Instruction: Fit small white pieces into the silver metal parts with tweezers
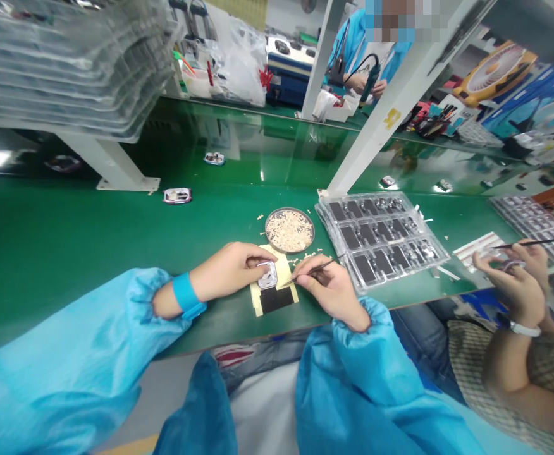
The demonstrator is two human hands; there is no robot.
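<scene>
My left hand [227, 272] is closed on a small white device housing [267, 275] with rounded corners, thumb and fingers at its upper left. It sits over a yellow pad [284, 268] that has a black rectangle [277, 300] on its near part. In my right hand [327, 284] is a pair of dark tweezers [315, 270], pinched between thumb and fingers, with the tip at the pad just right of the housing. Just beyond the pad is a round dish [289, 230] heaped with tiny cream and dark pieces; some lie loose around it.
Right of the dish stand stacked clear trays [385, 239] of dark screen-like parts. A co-worker's hands [518, 278] hold tweezers and a small part at far right. Two housings [177, 195] [214, 158] lie back left. A white post [376, 120] rises behind the trays.
</scene>
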